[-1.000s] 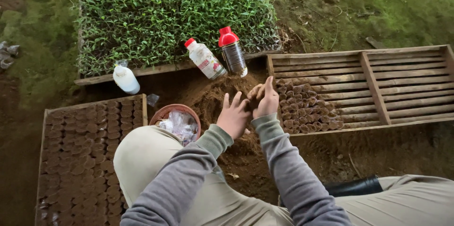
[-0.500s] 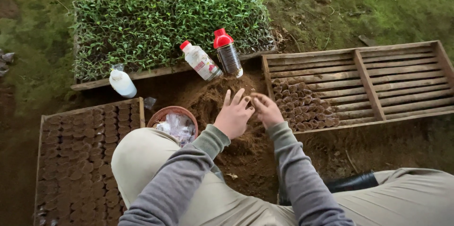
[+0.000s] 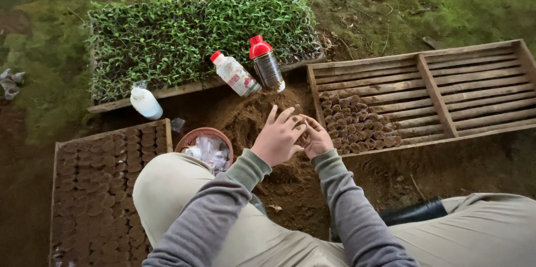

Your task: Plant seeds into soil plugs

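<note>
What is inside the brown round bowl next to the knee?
The brown bowl holds crumpled clear plastic. Whatever lies under the plastic is covered, and the knee hides the bowl's near edge.

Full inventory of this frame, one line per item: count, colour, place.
seedling tray: 1, green shoots, top centre on the ground
bottles: 3; white one left of the soil, white with red cap and dark with red cap by the seedling tray's front edge
soil heap: 1, brown, centre, under the hands
slatted wooden crate: 1, brown, right; soil-filled pots in its left corner, too many to count
tray of soil-filled pots: 1, brown, lower left
bowl: 1, reddish, holds clear plastic, beside the knee
boot: 1, black, lower right
left hand: over the soil heap, fingers spread
right hand: touching the left, at the crate's edge
</note>
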